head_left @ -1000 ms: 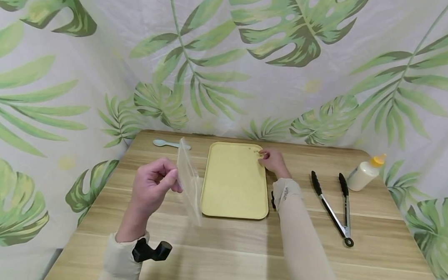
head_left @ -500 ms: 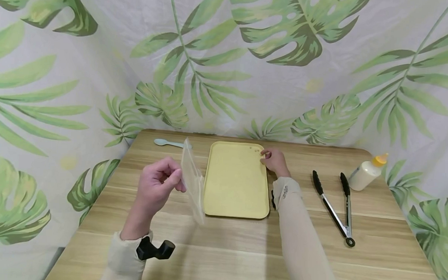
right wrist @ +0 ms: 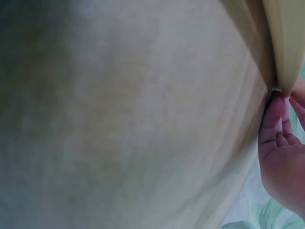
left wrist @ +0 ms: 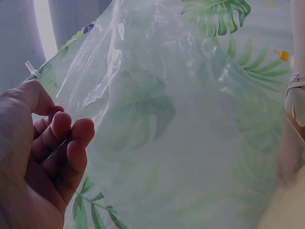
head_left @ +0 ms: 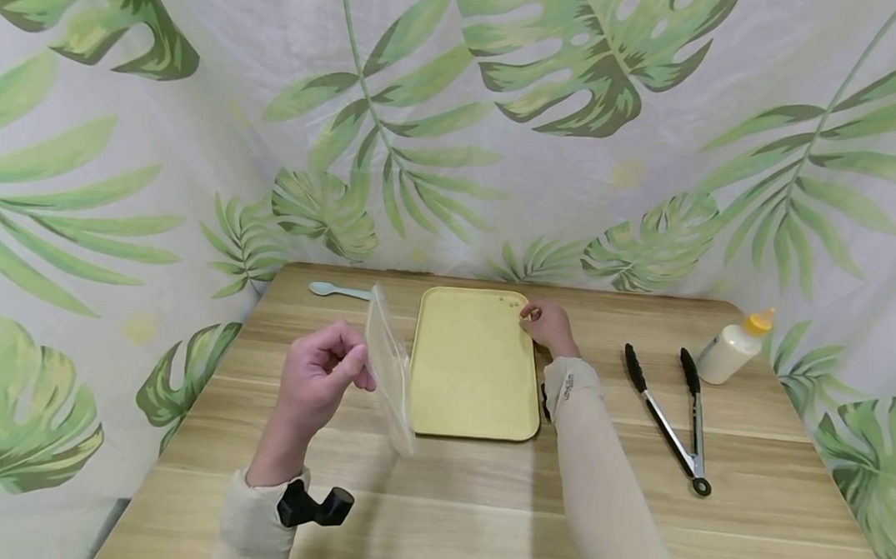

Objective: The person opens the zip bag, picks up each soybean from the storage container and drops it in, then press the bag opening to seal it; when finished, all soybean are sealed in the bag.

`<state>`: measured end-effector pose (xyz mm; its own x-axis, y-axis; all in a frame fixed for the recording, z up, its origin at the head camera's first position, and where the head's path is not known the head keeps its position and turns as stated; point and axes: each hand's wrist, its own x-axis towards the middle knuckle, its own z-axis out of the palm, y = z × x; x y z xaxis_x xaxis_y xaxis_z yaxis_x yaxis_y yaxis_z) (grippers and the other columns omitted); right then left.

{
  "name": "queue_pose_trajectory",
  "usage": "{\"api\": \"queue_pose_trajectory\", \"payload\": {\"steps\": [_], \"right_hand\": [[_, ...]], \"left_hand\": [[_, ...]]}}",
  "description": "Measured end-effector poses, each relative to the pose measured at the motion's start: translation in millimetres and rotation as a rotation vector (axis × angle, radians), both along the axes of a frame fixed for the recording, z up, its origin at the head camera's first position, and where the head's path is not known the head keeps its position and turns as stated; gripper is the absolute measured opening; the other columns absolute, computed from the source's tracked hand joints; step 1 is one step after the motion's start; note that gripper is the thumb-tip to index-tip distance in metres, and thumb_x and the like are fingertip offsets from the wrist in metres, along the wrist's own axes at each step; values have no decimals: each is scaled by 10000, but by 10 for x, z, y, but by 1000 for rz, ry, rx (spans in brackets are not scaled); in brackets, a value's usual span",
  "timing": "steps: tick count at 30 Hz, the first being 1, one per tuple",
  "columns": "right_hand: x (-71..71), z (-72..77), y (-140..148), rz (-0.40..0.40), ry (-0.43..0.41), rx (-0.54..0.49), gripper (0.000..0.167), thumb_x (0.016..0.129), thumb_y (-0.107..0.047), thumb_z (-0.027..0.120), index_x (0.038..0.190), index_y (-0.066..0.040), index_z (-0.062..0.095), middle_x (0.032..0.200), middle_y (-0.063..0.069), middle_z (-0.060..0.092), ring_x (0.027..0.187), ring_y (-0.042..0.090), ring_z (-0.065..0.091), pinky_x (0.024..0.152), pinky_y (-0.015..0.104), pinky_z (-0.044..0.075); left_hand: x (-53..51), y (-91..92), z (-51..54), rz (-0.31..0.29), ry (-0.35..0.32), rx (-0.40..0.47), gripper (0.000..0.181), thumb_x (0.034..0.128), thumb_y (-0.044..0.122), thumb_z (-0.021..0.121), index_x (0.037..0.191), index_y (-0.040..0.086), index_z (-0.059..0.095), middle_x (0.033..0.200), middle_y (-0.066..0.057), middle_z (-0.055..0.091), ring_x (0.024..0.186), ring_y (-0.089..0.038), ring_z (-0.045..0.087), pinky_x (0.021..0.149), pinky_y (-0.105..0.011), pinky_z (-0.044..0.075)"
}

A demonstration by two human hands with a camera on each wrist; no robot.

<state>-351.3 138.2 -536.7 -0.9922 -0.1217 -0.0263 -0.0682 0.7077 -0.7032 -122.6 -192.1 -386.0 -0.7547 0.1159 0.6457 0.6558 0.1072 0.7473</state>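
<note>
Over the wood-grain worktop (head_left: pixel 460 513), little has changed: the left hand (head_left: pixel 319 374) still pinches the translucent bag (head_left: pixel 388 373) just to its right, the right hand (head_left: pixel 553 327) still grips the yellow tray (head_left: pixel 476 368) leftward, so neither is released.

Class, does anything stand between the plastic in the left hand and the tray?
Nothing visible does. In the head view, the plastic reaches the left edge of the tray; whether they touch is unclear. The tongs lie beyond, to the right.
</note>
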Motion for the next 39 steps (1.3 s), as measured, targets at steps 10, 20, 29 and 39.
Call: {"api": "queue_pose_trajectory", "payload": {"steps": [10,20,29,39], "right_hand": [[-7,-39,-2,1,34,15,98,956,-88,697,1016,-12,715,853,82,602,805,235,553,774,368,459],[-40,-60,1,17,13,42,87,970,-117,693,1003,-39,707,861,70,587,805,230,542,764,355,448],[-35,-54,-7,40,12,85,99,982,-127,670,1023,-40,695,892,83,587,833,238,548,771,360,451],[21,14,-13,77,75,84,101,960,-89,682,989,2,715,873,107,601,830,254,549,774,370,447]], "left_hand": [[6,24,-20,-21,-5,17,211,944,-93,576,756,2,570,587,-56,574,550,-52,648,505,-219,544],[-7,24,-46,-27,2,22,218,933,-113,564,751,6,567,582,-50,574,543,-57,640,505,-218,542],[6,32,-30,-28,0,21,215,937,-110,569,753,2,572,582,-68,572,544,-61,640,504,-220,545],[10,32,-24,-3,-12,2,215,938,-95,571,746,2,575,568,-91,562,527,-69,628,502,-217,541]]}}
